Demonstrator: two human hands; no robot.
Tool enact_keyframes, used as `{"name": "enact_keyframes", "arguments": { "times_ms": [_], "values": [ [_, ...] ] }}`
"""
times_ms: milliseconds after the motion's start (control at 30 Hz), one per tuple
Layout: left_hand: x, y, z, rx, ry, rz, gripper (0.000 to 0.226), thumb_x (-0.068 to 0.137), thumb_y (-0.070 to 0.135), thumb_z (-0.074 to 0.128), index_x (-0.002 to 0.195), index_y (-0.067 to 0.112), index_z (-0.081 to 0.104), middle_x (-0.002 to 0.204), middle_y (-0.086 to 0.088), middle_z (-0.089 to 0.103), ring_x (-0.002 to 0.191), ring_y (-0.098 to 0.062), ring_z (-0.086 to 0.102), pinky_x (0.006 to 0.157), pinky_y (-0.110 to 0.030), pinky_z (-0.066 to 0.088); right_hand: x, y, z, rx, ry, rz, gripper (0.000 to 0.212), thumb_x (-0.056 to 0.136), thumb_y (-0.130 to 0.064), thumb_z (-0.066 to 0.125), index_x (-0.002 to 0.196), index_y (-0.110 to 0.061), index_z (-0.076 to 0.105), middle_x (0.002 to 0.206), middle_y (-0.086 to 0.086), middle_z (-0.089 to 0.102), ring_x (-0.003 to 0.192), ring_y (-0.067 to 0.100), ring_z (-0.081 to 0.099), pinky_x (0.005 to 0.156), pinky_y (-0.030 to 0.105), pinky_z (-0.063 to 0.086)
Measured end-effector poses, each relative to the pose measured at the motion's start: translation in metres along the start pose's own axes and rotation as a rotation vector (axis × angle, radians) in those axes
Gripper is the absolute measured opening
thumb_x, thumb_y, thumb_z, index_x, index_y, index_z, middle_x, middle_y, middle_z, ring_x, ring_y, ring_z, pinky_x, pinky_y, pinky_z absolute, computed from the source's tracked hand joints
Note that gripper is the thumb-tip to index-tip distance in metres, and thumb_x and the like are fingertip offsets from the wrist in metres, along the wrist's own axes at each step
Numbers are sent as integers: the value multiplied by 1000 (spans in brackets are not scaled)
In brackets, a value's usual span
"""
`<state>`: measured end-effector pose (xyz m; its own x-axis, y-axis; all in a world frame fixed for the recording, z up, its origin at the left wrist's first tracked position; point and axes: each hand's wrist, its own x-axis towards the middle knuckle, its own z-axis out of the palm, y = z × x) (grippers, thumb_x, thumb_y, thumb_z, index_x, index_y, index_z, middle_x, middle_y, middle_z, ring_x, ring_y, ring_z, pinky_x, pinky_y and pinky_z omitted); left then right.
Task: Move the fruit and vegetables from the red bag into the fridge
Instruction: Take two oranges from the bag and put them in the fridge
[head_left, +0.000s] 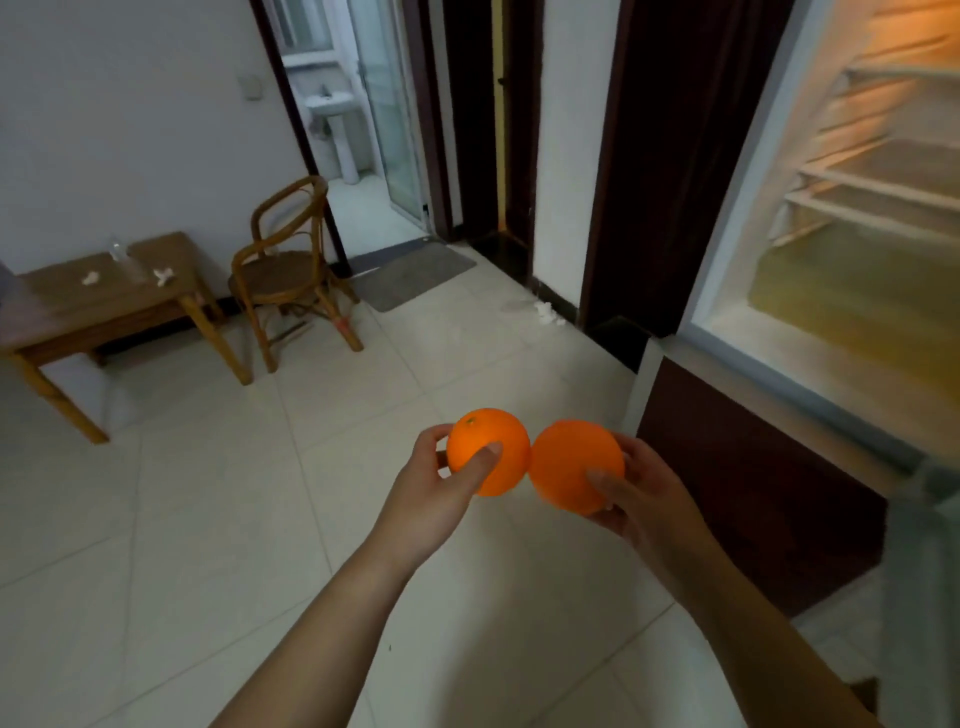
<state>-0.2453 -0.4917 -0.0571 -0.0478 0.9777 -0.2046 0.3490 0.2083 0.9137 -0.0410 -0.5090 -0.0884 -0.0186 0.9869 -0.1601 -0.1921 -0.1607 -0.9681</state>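
My left hand (441, 488) grips an orange (496, 441) with its stem end facing up. My right hand (641, 499) grips a second orange (566, 462). The two oranges touch side by side above the tiled floor, in the middle of the view. The open fridge (852, 218) stands at the right, lit inside, with several bare wire shelves and a pale lower compartment. Both hands are left of and below the fridge opening. The red bag is out of view.
A small wooden table (104, 296) with a clear bottle and crumpled tissues stands at the left, with a rattan chair (291, 275) beside it. A grey mat (415, 273) lies before a bathroom doorway. A dark door panel (748, 467) lies below the fridge opening.
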Motion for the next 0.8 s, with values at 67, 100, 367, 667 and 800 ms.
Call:
{"name": "enact_keyframes", "arguments": {
  "times_ms": [67, 100, 367, 667, 800],
  "values": [
    [29, 22, 13, 28, -42, 58, 55, 81, 47, 64, 128, 31, 40, 116, 4, 54, 91, -8, 57, 66, -22, 44, 22, -14, -12, 51, 44, -17, 70, 50, -45, 84, 111, -30, 54, 120, 2, 56, 103, 25, 62, 69, 30, 55],
    [43, 32, 20, 41, -70, 86, 58, 78, 46, 67, 127, 32, 39, 114, 7, 53, 89, -4, 56, 63, -19, 42, 31, -20, -18, 73, 64, -30, 62, 58, -43, 82, 111, -31, 53, 120, 2, 56, 104, 25, 62, 69, 29, 55],
    [162, 104, 102, 113, -271, 291, 71, 73, 44, 71, 133, 31, 34, 118, 11, 41, 101, -12, 48, 74, -22, 41, 99, -73, -90, 34, 315, -122, 60, 61, -36, 65, 119, -27, 51, 117, -4, 55, 104, 20, 59, 79, 33, 54],
    [302, 217, 202, 109, -542, 529, 86, 71, 42, 75, 141, 30, 27, 126, 9, 39, 104, -11, 46, 77, -24, 43, 188, -142, -177, -84, 641, -258, 78, 47, -60, 79, 118, -36, 57, 124, -3, 57, 107, 19, 60, 79, 34, 54],
    [347, 274, 242, 88, -666, 651, 74, 65, 45, 80, 124, 30, 36, 118, 10, 44, 93, -9, 56, 74, -27, 47, 213, -178, -207, -111, 768, -354, 76, 43, -57, 80, 113, -34, 60, 121, 2, 57, 103, 21, 62, 75, 33, 55]
  ]
}}
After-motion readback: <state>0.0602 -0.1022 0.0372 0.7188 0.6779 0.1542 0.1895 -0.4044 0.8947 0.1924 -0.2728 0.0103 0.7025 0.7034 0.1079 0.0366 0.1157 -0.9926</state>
